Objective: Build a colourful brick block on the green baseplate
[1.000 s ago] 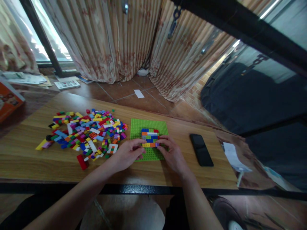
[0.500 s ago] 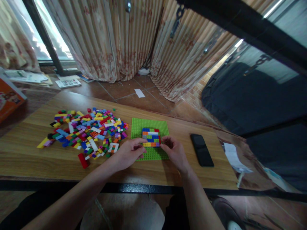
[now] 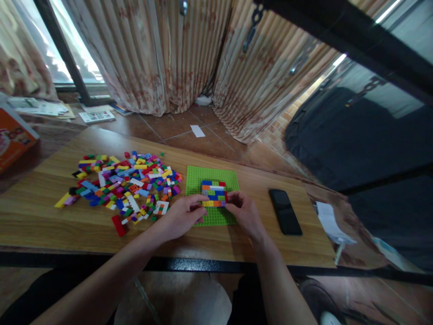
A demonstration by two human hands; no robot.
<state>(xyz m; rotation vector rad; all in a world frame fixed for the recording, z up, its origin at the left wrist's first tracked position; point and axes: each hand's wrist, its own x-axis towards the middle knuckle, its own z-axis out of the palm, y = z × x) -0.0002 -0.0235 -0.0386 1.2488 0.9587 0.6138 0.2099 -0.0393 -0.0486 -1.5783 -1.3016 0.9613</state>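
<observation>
A flat block of toy building bricks (image 3: pixel 216 195) in blue, orange, white, red, green and yellow sits on a green studded baseplate (image 3: pixel 216 217). My left hand (image 3: pixel 184 215) grips the block at its lower left corner, with thumb and index finger bent around the edge. On the opposite side, my right hand (image 3: pixel 244 211) pinches the block's right edge near its lower corner. Fingertips cover small parts of both edges. Left of the baseplate spreads a pile of loose building bricks (image 3: pixel 133 185) in many colours, with a red brick (image 3: pixel 118 225) at its near side.
A black phone (image 3: pixel 285 212) lies on the wooden table (image 3: pixel 216 250) to the right. Past the table's right end is a white paper (image 3: pixel 328 221). An orange box (image 3: pixel 15 137) stands at the far left. Striped curtains (image 3: pixel 152 58) hang behind, and a dark metal bar crosses the upper right.
My right hand's fingers have shifted off the block's front face to its right edge, uncovering the red brick there. My left hand stays at the lower left corner. The view has shifted slightly.
</observation>
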